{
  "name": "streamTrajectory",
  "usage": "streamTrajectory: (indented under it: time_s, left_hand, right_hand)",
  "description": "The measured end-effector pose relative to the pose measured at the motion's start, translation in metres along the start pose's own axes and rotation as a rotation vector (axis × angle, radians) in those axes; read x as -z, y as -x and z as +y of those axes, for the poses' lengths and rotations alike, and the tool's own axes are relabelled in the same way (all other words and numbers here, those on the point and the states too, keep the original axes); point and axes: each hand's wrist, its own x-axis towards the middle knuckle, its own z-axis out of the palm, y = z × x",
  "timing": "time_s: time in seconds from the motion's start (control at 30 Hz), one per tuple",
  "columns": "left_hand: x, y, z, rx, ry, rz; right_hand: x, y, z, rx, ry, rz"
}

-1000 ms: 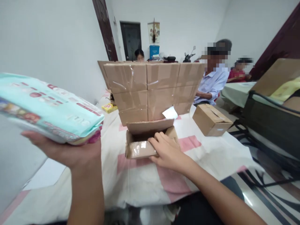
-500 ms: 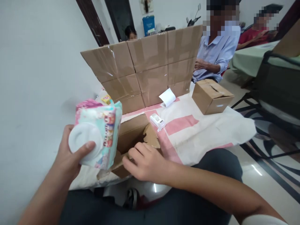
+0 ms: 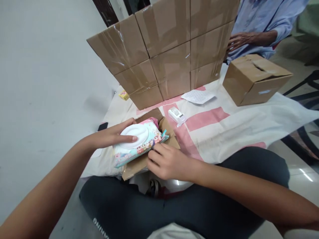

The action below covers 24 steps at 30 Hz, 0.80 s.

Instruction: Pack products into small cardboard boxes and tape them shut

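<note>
A teal and pink pack of wet wipes (image 3: 147, 142) with a white round lid lies over the mouth of a small open cardboard box (image 3: 169, 131). My left hand (image 3: 111, 135) rests flat on the pack's lid, fingers stretched out. My right hand (image 3: 166, 162) is curled at the near edge of the pack and the box's front flap, fingers pressed against them. The box stands at the near edge of a white cloth with pink stripes (image 3: 219, 132).
A wall of taped cardboard boxes (image 3: 169, 49) stands behind. A small white device (image 3: 176, 116) and a paper slip (image 3: 198, 96) lie on the cloth, a loosely shut box (image 3: 254, 79) to the right. Another person's hand (image 3: 239, 40) and blue sleeve show behind. A dark phone (image 3: 102, 126) lies left.
My left hand has brought the wipes pack down from upright beside the box onto the box opening. My view has tilted down and closer. My right hand stays at the front flap.
</note>
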Motion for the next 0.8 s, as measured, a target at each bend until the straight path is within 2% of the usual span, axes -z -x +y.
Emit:
streamTrajectory:
  time_s: [0.1, 0.2, 0.37, 0.5, 0.67, 0.8]
  left_hand:
    - [-0.011, -0.029, -0.010, -0.064, -0.121, -0.005]
    - [-0.027, -0.049, -0.015, -0.046, -0.330, -0.019]
    - [-0.051, -0.056, -0.005, -0.080, -0.598, -0.166]
    - [-0.054, -0.064, 0.010, -0.036, -0.779, -0.243]
    - [-0.051, -0.076, 0.019, -0.323, -0.964, -0.160]
    - [-0.046, -0.071, 0.011, -0.383, -0.917, -0.052]
  right_hand:
    - [0.000, 0.001, 0.002, 0.042, -0.014, 0.040]
    - [0.000, -0.001, 0.004, 0.045, -0.011, 0.052]
    - [-0.002, -0.002, 0.003, 0.050, -0.021, 0.069]
    - [-0.005, -0.001, 0.001, 0.040, -0.011, 0.057]
    - [-0.002, 0.000, 0.001, 0.032, 0.000, 0.047]
    - [-0.001, 0.002, 0.000, 0.024, 0.012, 0.010]
